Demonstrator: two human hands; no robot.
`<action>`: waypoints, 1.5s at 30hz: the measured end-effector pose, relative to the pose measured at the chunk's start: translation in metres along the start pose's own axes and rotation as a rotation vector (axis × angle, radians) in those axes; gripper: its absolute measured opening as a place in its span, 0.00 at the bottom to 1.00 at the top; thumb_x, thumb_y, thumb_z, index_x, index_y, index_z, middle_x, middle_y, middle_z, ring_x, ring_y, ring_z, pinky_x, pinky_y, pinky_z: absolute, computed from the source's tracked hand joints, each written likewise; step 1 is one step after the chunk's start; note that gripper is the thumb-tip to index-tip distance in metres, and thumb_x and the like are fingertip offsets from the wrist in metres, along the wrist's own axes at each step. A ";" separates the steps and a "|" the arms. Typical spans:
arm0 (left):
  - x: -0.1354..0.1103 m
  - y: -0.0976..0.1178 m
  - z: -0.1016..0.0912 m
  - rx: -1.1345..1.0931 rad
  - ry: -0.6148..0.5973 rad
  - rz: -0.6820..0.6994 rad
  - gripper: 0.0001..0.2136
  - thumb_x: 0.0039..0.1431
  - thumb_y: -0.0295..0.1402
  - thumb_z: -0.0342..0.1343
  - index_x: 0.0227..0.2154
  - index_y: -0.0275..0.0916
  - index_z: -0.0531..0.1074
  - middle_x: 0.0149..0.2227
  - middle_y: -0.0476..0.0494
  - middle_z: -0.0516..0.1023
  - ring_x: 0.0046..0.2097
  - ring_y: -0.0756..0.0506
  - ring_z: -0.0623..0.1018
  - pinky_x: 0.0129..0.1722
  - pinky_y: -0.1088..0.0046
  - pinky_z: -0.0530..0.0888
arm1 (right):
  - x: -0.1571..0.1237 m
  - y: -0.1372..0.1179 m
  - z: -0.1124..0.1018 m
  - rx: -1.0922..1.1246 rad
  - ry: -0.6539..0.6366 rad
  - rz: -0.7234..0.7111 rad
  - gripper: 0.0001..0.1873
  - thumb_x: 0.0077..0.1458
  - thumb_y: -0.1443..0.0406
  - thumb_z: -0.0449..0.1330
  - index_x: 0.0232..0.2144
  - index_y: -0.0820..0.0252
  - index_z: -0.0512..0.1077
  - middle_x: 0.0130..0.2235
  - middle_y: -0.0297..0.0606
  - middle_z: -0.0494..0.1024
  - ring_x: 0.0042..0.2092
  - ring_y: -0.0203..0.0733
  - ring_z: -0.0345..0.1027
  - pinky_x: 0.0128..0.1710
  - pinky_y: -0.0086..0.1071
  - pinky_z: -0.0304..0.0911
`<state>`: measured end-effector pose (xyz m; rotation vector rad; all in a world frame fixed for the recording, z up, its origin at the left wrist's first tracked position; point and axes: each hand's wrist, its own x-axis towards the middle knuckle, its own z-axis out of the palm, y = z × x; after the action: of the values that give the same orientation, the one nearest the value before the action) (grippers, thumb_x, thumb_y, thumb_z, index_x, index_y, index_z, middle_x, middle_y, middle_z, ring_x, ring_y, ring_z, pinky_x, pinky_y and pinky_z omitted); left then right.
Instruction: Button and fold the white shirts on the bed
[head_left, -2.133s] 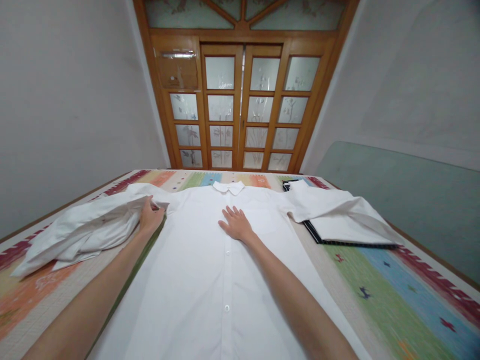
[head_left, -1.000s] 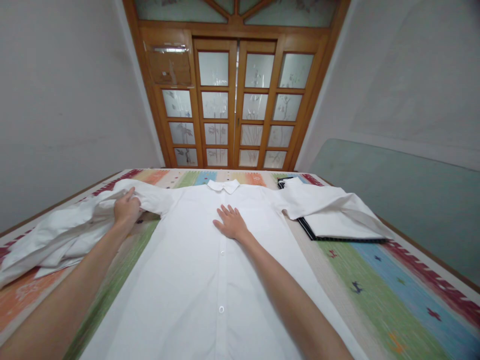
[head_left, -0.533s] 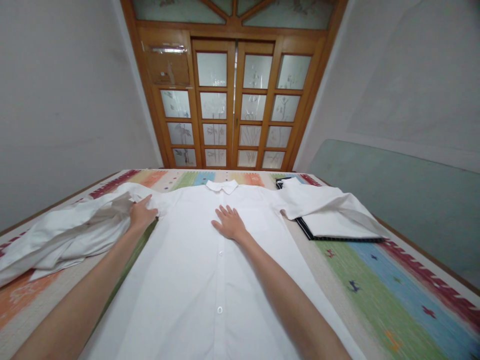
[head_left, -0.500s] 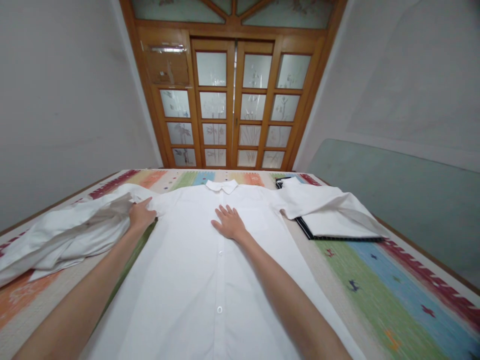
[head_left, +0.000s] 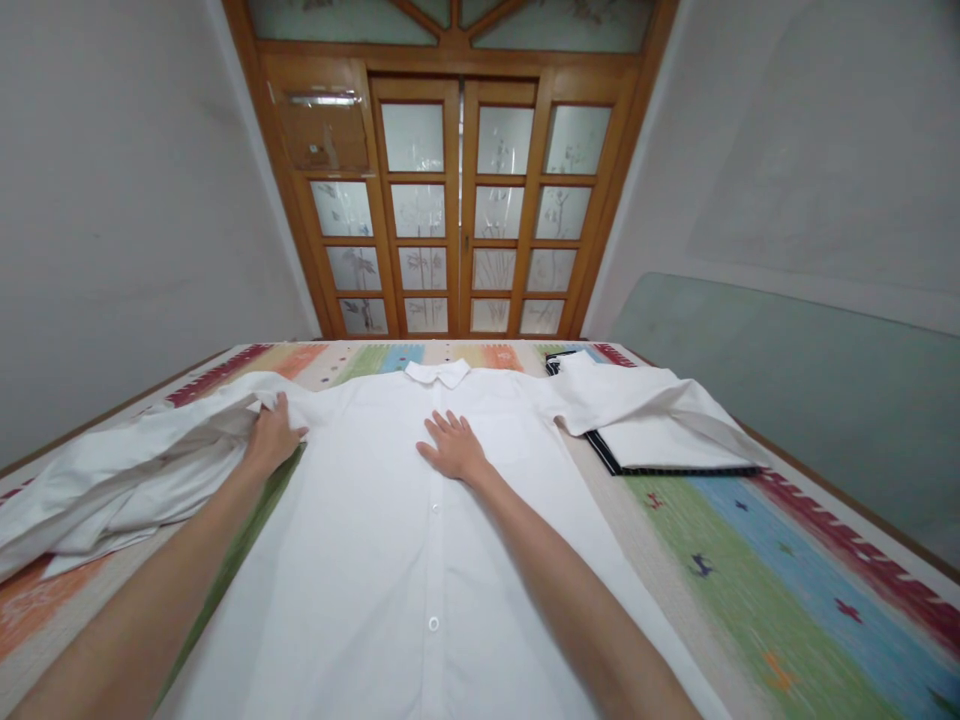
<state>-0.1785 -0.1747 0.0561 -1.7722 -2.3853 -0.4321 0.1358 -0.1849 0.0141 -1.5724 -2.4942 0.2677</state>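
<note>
A white button-up shirt [head_left: 360, 530] lies spread out front side up, its collar [head_left: 437, 373] at the far end. My right hand [head_left: 452, 447] rests flat on the chest beside the button strip, fingers spread. My left hand [head_left: 274, 437] is at the top of the left sleeve [head_left: 172, 440], with index finger and thumb apart. Its other fingers are partly hidden against the cloth. That sleeve is bunched and wrinkled. The right sleeve [head_left: 630, 395] lies outward over a folded white cloth with a black striped edge [head_left: 675, 455].
Beneath the shirt is a colourful patterned cover [head_left: 720, 590] on a flat surface. A pale green panel [head_left: 780, 370] leans along the right wall. Wooden doors with glass panes [head_left: 461, 210] close off the far end, with plain walls on both sides.
My left hand has shifted slightly left and turned, its index finger now pointing away from me instead of right. My right hand stays on the chest. The view has moved a little.
</note>
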 end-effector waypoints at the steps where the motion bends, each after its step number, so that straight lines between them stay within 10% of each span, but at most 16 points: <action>1: 0.000 -0.001 -0.002 -0.016 -0.013 -0.047 0.35 0.50 0.36 0.57 0.58 0.23 0.53 0.55 0.19 0.67 0.57 0.30 0.68 0.49 0.62 0.70 | 0.000 0.000 0.001 0.002 0.005 -0.005 0.35 0.63 0.49 0.39 0.66 0.60 0.51 0.68 0.40 0.44 0.68 0.52 0.33 0.65 0.47 0.31; 10: 0.012 0.021 -0.017 -0.218 0.093 -0.242 0.35 0.51 0.32 0.58 0.60 0.26 0.53 0.56 0.28 0.69 0.56 0.35 0.70 0.49 0.65 0.71 | 0.000 0.000 0.002 0.023 0.037 -0.021 0.34 0.64 0.50 0.40 0.65 0.63 0.52 0.68 0.43 0.46 0.68 0.55 0.34 0.64 0.50 0.32; 23: -0.021 0.081 0.032 0.023 0.037 0.417 0.29 0.55 0.26 0.45 0.62 0.34 0.57 0.41 0.34 0.78 0.48 0.37 0.74 0.50 0.62 0.68 | 0.000 0.001 0.003 0.014 0.064 -0.017 0.33 0.64 0.50 0.42 0.64 0.61 0.54 0.67 0.43 0.48 0.68 0.53 0.36 0.64 0.49 0.34; 29: -0.033 0.079 0.047 -0.074 -0.015 0.476 0.28 0.61 0.34 0.42 0.64 0.32 0.52 0.40 0.33 0.78 0.43 0.38 0.76 0.47 0.62 0.70 | 0.001 0.001 0.005 0.012 0.069 -0.021 0.33 0.64 0.50 0.43 0.64 0.60 0.55 0.67 0.43 0.49 0.68 0.54 0.37 0.64 0.49 0.35; 38: -0.034 0.076 0.049 -0.252 -0.160 0.580 0.21 0.64 0.31 0.40 0.56 0.38 0.69 0.52 0.36 0.75 0.52 0.41 0.75 0.53 0.66 0.68 | 0.016 0.011 0.003 0.276 0.195 -0.025 0.22 0.60 0.59 0.55 0.55 0.60 0.68 0.61 0.47 0.64 0.63 0.47 0.55 0.61 0.44 0.48; 45: -0.029 0.074 0.062 -0.325 -0.132 0.608 0.18 0.63 0.30 0.41 0.50 0.36 0.73 0.48 0.35 0.78 0.51 0.40 0.76 0.54 0.61 0.68 | 0.055 -0.054 -0.007 0.429 0.401 -0.245 0.16 0.56 0.63 0.60 0.46 0.62 0.72 0.50 0.46 0.74 0.55 0.44 0.64 0.56 0.39 0.56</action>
<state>-0.0956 -0.1629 -0.0001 -2.6035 -1.7715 -0.6514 0.0667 -0.1576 0.0379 -1.0246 -2.1104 0.3773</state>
